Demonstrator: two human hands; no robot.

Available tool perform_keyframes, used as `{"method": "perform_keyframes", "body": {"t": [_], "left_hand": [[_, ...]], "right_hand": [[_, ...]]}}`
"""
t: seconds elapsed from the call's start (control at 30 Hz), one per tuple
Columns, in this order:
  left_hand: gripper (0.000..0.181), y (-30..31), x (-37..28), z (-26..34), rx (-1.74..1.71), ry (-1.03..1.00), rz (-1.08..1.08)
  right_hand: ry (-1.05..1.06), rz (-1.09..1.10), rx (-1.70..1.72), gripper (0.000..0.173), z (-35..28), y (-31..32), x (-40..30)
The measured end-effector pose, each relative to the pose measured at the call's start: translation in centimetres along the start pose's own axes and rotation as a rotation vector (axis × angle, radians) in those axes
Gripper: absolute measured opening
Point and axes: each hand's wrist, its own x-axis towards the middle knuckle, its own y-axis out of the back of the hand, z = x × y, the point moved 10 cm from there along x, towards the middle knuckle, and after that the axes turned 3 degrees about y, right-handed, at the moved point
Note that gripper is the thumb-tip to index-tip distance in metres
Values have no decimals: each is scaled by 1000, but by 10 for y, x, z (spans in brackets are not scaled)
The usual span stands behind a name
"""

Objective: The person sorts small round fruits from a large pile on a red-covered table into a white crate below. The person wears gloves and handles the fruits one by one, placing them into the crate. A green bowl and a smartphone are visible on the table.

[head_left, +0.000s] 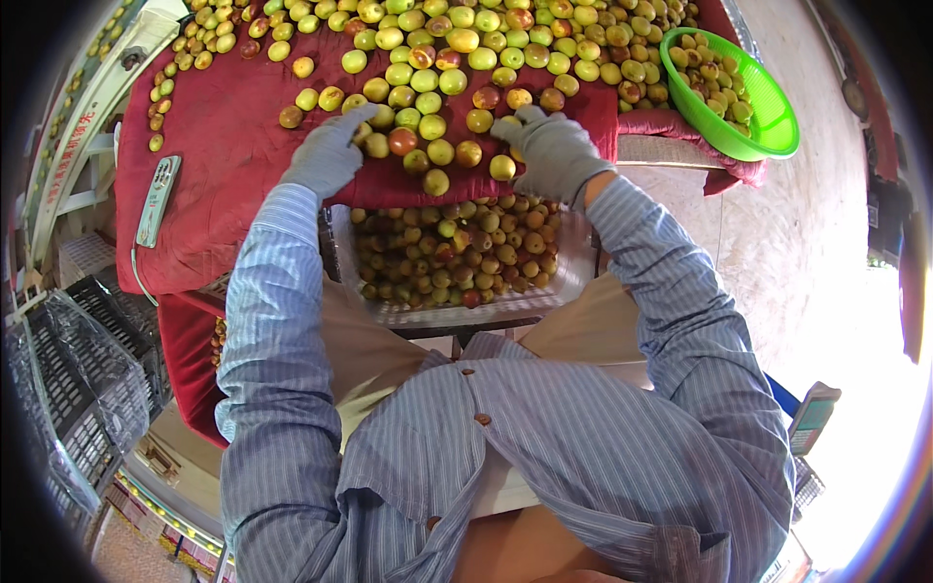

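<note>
Green, yellow and reddish-brown jujubes (432, 127) lie spread over a red cloth (211, 175) in front of me. My left hand (328, 149), in a grey glove, rests at the left side of the loose group with its index finger stretched out and fingers apart beside the fruit. On the right side, my gloved right hand (557, 153) reaches over the cloth's front part with spread fingers among jujubes. One fruit shows partly under its palm; whether it is gripped is hidden. Below the cloth's front edge, a clear plastic crate (576, 280) between my knees holds many jujubes.
A bright green plastic basket (776, 131) with jujubes stands at the right. A pale remote-like controller (158, 200) with a cord lies on the cloth's left. Black plastic crates (87, 364) stand lower left, and a white machine frame (87, 124) bearing writing runs along the upper left.
</note>
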Motion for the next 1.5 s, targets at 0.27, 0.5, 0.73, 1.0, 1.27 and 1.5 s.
{"method": "perform_keyframes", "body": {"t": [0.27,0.5,0.73,1.0,1.27,1.5], "left_hand": [[56,-52,-33,66,-97,-214,-364],[31,40,-3,25,136,26,163],[48,96,10,-62,51,123,472],[61,41,48,-59,124,136,153],[61,27,39,-35,5,94,24],[48,-3,40,0,227,94,-131]], "right_hand": [[245,-197,60,70,-37,-12,-5],[17,153,234,33,38,40,27],[-188,121,64,61,62,31,38],[-16,-117,27,67,10,4,38],[340,-371,123,58,-42,-13,2],[383,198,187,30,-80,30,38]]}}
